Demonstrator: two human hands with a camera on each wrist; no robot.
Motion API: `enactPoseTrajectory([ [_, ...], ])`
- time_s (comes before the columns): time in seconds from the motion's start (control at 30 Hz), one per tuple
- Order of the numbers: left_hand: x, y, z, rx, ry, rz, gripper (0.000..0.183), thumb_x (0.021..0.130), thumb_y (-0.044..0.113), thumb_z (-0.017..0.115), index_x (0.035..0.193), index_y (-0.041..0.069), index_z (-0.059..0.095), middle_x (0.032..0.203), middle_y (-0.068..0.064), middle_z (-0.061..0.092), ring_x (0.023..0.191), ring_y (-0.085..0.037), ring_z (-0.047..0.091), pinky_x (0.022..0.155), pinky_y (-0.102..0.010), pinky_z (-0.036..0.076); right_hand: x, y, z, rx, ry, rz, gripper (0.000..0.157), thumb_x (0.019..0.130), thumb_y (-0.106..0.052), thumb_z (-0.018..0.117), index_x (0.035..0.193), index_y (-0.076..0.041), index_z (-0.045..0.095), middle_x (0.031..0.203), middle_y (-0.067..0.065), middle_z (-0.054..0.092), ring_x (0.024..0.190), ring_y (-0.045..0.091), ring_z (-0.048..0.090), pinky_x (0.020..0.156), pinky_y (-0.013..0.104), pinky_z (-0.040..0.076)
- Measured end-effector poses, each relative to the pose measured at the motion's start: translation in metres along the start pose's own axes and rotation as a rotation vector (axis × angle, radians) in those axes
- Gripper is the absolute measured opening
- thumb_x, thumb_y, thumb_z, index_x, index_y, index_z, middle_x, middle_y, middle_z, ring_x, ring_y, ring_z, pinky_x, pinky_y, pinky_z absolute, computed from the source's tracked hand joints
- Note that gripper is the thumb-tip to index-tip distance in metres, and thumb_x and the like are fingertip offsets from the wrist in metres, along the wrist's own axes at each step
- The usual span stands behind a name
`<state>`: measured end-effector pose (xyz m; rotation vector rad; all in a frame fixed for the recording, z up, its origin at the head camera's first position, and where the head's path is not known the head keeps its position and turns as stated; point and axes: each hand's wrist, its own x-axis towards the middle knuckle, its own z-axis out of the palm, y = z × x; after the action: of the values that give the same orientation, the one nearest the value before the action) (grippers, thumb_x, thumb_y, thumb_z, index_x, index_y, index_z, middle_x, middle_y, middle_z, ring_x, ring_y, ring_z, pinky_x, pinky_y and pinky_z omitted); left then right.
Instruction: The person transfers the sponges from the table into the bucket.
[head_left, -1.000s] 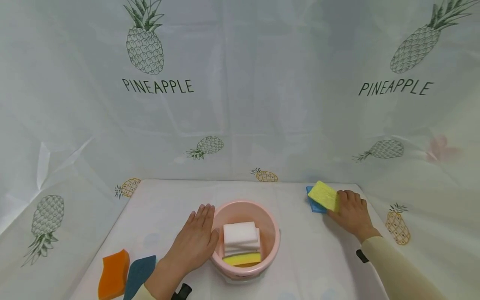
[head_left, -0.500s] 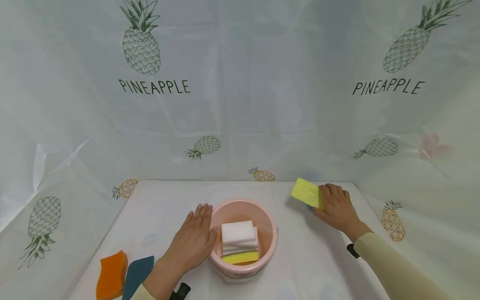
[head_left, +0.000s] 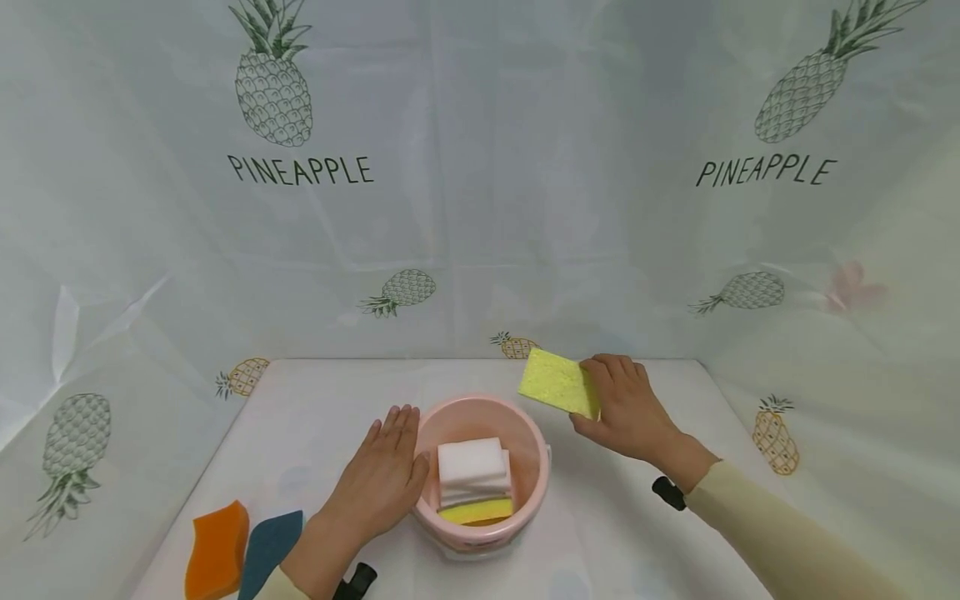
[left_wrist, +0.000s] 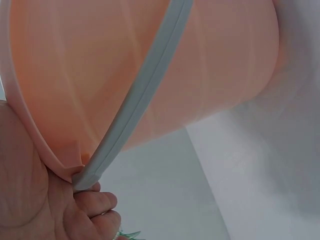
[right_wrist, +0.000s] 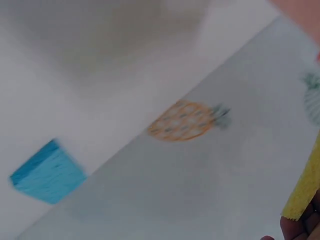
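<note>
Yellow sponge [head_left: 553, 382] pinched in right hand [head_left: 624, 408], straight-fingered left hand [head_left: 381, 479] touching bucket [head_left: 482, 417], white sponges [head_left: 471, 462] inside

Down in the lower right corner, the fingers of the right hand [right_wrist: 302, 227] are gripping the end of a yellow sponge [right_wrist: 304, 182], which is running out of sight to the right. Well apart on the left, a blue sponge [right_wrist: 50, 175] is lying on the white tabletop [right_wrist: 100, 110], one corner reaching the slanting edge. Beyond it a pale sheet [right_wrist: 190, 190] is showing an orange pineapple print [right_wrist: 182, 121] and part of a green one [right_wrist: 313, 100]. A blurred pinkish shape [right_wrist: 302, 20] I'm not making out is crowding the top right.
</note>
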<state>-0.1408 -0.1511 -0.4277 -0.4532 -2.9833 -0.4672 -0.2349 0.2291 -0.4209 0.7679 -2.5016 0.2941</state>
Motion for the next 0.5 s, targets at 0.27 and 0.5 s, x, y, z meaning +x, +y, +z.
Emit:
enactPoseTrajectory([
  [0.27,0.001,0.000,0.000,-0.003,-0.016,-0.014,0.066,0.112,0.034,0.044,0.162,-0.006,0.032,0.169,-0.024,0.033,0.161,-0.039,0.024,0.131,-0.057,0.020,0.019,-0.060,-0.017,0.065,-0.099,-0.081,0.066,0.085,-0.049,0.075,0.135,-0.009,0.059,0.133,0.006,0.058,0.123,0.027,0.048,0.100,0.051,0.043],
  [0.5,0.001,0.001,0.001,0.010,-0.016,-0.025,0.065,0.113,0.035,0.043,0.163,-0.005,0.032,0.170,-0.021,0.033,0.161,-0.038,0.024,0.131,-0.057,0.021,0.026,-0.091,-0.015,0.088,-0.266,-0.129,0.062,0.087,-0.050,0.073,0.136,-0.015,0.059,0.134,-0.001,0.059,0.121,0.020,0.048,0.096,0.040,0.042],
])
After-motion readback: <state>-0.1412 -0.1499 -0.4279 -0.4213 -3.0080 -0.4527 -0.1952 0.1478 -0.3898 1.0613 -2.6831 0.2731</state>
